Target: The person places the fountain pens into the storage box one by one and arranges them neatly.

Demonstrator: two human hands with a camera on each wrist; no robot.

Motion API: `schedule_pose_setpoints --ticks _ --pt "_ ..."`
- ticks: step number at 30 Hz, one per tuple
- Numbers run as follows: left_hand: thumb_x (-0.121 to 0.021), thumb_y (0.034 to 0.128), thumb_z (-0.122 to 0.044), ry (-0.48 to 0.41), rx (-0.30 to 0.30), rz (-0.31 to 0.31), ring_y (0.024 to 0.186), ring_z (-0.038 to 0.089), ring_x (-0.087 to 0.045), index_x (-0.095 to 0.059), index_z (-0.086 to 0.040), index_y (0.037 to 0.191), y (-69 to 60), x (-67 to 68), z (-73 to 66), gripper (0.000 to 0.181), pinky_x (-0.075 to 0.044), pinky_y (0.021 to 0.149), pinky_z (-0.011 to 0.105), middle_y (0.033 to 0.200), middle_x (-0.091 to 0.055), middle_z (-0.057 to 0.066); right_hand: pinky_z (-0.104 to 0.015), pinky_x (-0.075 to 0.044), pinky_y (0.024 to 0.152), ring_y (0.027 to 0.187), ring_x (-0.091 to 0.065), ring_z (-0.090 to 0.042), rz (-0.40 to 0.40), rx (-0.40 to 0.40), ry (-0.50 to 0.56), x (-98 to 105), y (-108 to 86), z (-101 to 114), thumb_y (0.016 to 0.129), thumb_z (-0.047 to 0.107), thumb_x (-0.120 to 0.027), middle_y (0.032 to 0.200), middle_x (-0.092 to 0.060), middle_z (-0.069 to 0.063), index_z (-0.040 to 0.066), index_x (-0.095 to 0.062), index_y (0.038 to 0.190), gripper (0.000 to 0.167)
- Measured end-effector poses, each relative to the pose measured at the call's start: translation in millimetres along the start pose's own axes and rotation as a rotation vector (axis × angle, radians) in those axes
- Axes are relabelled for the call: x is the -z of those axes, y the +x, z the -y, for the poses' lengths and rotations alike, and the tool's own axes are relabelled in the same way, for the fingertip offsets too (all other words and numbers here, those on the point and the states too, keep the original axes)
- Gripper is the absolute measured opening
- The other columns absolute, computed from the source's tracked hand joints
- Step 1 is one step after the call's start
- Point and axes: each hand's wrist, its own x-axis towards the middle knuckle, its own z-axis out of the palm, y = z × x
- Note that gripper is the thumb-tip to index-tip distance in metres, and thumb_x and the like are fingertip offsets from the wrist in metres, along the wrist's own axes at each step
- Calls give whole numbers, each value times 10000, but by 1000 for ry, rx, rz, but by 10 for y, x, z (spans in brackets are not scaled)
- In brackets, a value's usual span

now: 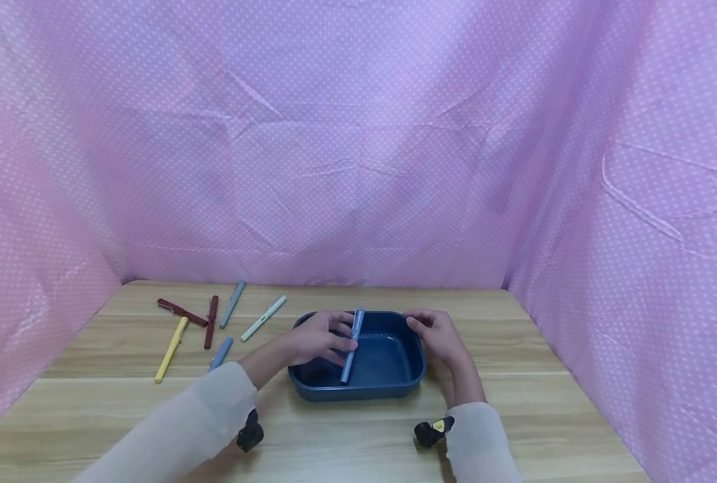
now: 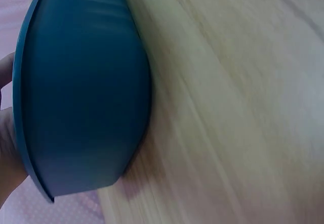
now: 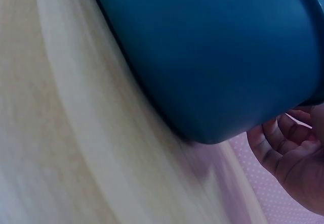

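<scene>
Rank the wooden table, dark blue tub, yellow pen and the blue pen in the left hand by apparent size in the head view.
1. Wooden table
2. Dark blue tub
3. Yellow pen and blue pen in the left hand: too alike in length to rank.

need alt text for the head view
A person's left hand holds a blue pen over a dark blue container, and the right hand holds its rim. To the left on a wooden table lie two dark red pens, a yellow pen, a grey-blue pen, a pale green pen and another blue pen. Pink polka-dot fabric hangs behind.
</scene>
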Motion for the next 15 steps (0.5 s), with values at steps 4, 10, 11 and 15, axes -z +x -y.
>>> schedule_pose_setpoints --ticks 4,10,11,15 --pt "-731 923 8 -25 -4 4 990 269 -664 -449 19 1467 33 -52 18 612 -618 823 493 1272 -529 217 -317 -578 906 1040 -644 -205 0 11 -1 5 0 -12 1049 123 -591 1136 -713 -117 16 -720 1210 232" --pt "-719 934 3 -30 -12 21 1000 278 -678 -436 30 1469 76 -117 92 606 -617 826 493 1263 -540 213 -349 -575 915 1031 -645 -208 0 8 -6 0 7 -10 1048 134 -595 1119 -716 -95 42 -727 1206 226" --pt "-718 935 0 -28 -14 23 999 276 -679 -434 30 1471 83 -130 101 607 -617 827 493 1264 -542 213 -355 -573 922 1036 -646 -209 1 7 -9 -1 8 -11 1049 133 -593 1121 -716 -94 43 -727 1208 227" --pt "-723 935 -8 -37 -21 27 1012 290 -681 -426 34 1472 107 -187 120 615 -617 829 493 1270 -545 211 -373 -568 950 1054 -649 -208 3 -2 -10 -3 9 -14 1050 138 -593 1134 -718 -87 53 -728 1214 229"
